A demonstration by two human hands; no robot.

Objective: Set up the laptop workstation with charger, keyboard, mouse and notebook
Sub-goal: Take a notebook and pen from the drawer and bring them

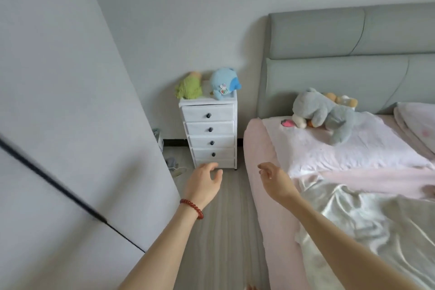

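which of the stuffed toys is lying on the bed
The grey plush bear, sprawled on the pink sheet by the headboard. The green plush toy and the blue plush toy sit on the white drawer unit.

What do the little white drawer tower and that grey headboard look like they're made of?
The drawer tower seems to have soft white fabric drawer fronts, slightly saggy, with dark round knobs; its frame material is unclear. The headboard looks padded, in smooth matte grey-green upholstery with curved seams, possibly faux leather.

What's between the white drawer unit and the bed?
In the head view, only a narrow strip of bare grey floor separates the white drawer unit from the bed; nothing stands there.
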